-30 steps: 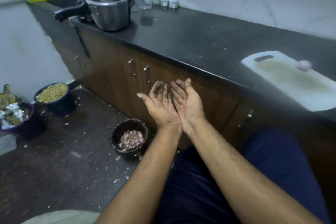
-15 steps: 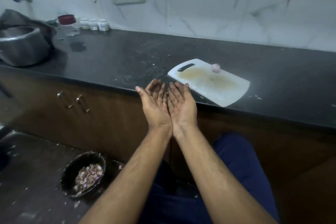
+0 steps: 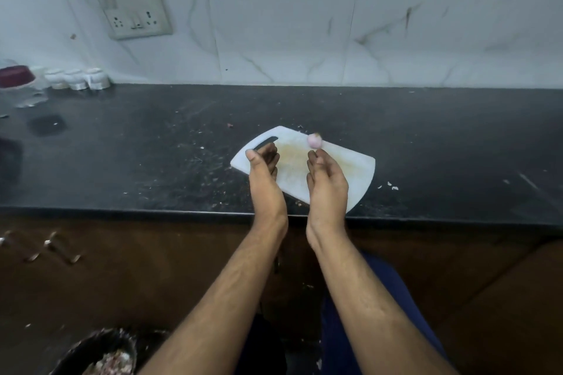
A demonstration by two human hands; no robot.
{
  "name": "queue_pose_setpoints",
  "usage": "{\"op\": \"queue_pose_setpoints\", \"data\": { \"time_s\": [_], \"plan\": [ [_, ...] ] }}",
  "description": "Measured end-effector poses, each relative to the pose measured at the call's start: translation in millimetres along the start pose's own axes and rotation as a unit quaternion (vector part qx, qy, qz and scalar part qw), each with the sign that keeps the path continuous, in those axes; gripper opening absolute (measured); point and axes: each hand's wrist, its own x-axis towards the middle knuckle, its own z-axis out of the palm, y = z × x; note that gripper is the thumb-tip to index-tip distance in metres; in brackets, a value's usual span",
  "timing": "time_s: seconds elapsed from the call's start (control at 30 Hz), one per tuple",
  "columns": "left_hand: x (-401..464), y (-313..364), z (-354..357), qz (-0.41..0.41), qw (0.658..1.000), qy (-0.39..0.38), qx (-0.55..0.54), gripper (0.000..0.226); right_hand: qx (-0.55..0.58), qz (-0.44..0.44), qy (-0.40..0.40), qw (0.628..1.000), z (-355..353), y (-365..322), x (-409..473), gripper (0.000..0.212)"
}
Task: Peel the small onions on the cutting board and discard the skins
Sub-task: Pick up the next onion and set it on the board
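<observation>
A dark stone desk (image 3: 122, 149) is stretching across the view, and a person is reaching over its near edge with both bare forearms. A white cutting board (image 3: 350, 173) is lying on the desk beneath and beyond both sets of fingers.

The left hand (image 3: 264, 173) is hovering over the board's handle end, its fingers (image 3: 269, 153) loosely curled and holding nothing that shows. The right hand (image 3: 326, 179) is held just to its right, its fingers (image 3: 318, 161) bunched loosely upward and also gripping nothing; whether they are touching the board cannot be told.

One small onion (image 3: 314, 141), pale pink and seemingly already bare of skin, is sitting on the board just beyond the right fingertips, near but not touching. No other onions are showing on the board.

At the bottom left, on the floor well behind the fingers, a dark bowl (image 3: 76, 353) is holding purple skins (image 3: 112, 364).

The person appears to be between steps, with skins discarded and hands empty. Next, the right fingers would likely need to pinch the onion lightly, since it is round and may roll away.
</observation>
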Motion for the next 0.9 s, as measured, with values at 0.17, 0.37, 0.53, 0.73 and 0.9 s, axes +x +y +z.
{"op": "queue_pose_setpoints", "data": {
  "time_s": [0.17, 0.37, 0.53, 0.73, 0.9],
  "plan": [
    [2.2, -2.5, -0.7, -0.006, 1.0, 0.007, 0.014, 0.062, -0.169, -0.066, -0.003, 0.983, -11.4, 4.3, -0.2, 0.033],
    [-5.6, -1.9, -1.3, 0.047, 0.988, -0.059, 0.131, 0.052, -0.329, -0.099, -0.015, 0.939, -31.3, -3.4, 12.7, 0.039],
    [21.6, -15.2, -23.9, 0.259, 0.725, -0.12, 0.627, 0.047, -0.514, -0.144, -0.084, 0.842, -44.6, -8.9, 30.2, 0.044],
    [29.3, -16.5, -23.1, 0.196, 0.64, -0.153, 0.727, 0.072, -0.664, -0.162, -0.122, 0.719, -63.1, -10.1, 41.7, 0.052],
    [34.2, -9.3, -21.2, 0.173, 0.647, -0.211, 0.712, 0.072, -0.656, -0.188, -0.065, 0.728, -61.1, -13.0, 35.9, 0.044]
  ]
}}
